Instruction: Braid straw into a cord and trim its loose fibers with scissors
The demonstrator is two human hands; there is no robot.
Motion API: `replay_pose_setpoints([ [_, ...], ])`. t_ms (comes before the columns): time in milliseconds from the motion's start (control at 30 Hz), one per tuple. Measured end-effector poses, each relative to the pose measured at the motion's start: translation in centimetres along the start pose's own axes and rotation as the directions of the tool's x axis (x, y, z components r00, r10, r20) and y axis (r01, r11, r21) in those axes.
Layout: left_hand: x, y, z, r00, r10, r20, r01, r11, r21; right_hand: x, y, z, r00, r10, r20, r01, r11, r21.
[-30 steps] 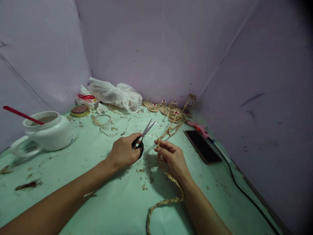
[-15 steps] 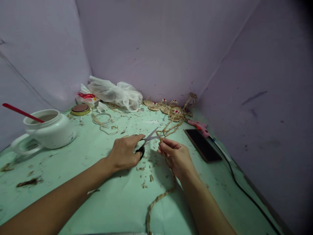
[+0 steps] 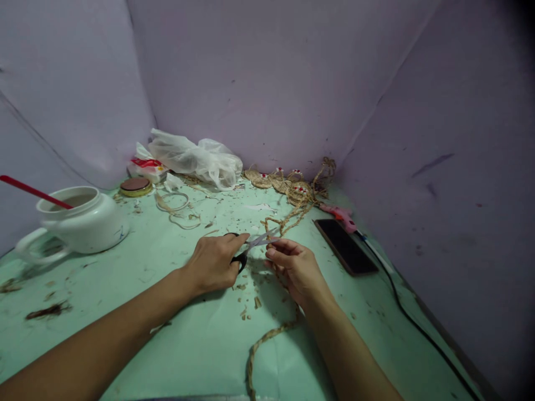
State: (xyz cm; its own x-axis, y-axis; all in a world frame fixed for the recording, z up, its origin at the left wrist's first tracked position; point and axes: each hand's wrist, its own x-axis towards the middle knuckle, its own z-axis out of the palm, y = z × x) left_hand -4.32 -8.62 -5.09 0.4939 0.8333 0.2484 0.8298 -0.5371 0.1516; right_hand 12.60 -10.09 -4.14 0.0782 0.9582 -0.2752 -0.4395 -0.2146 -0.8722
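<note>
My left hand (image 3: 215, 262) grips black-handled scissors (image 3: 257, 241), its fingers in the loops. The blades are slightly apart and point right, right beside the fingertips of my right hand (image 3: 295, 264). Those fingertips pinch a braided straw cord (image 3: 271, 335), which hangs below the hand and trails down the table to the front edge. Past the blades, more braided cord (image 3: 292, 220) runs back to several woven straw coils (image 3: 284, 184) with red and white beads. Exactly where the blades meet the cord is hard to make out.
Right of my right hand lies a phone (image 3: 345, 247), with a pink glue gun (image 3: 340, 216) and its black cable behind. A white mug (image 3: 86, 228) holding a red stick stands at left. Farther back are a round tin (image 3: 136, 187) and a plastic bag (image 3: 198, 159). Scraps litter the green table.
The scissor blades have come closer together around the cord at my right fingertips. My right hand has shifted slightly left, and the view has moved a little.
</note>
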Motion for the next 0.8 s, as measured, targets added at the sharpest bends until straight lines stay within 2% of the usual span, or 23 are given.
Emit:
replay_pose_setpoints([
  [533,0.07,-0.43,0.03,1.0,0.013,-0.007,-0.013,1.0,0.011,0.1,-0.39,-0.16,0.998,0.063,-0.022,-0.06,0.992,0.108],
  [633,0.08,-0.55,-0.05,1.0,-0.03,0.001,0.03,0.999,-0.041,0.11,-0.46,-0.17,0.998,0.07,-0.005,-0.069,0.99,0.119],
  [800,0.26,-0.48,-0.4,0.982,-0.184,-0.044,0.173,0.967,-0.185,0.12,-0.69,-0.27,0.993,0.114,-0.015,-0.111,0.985,0.13],
])
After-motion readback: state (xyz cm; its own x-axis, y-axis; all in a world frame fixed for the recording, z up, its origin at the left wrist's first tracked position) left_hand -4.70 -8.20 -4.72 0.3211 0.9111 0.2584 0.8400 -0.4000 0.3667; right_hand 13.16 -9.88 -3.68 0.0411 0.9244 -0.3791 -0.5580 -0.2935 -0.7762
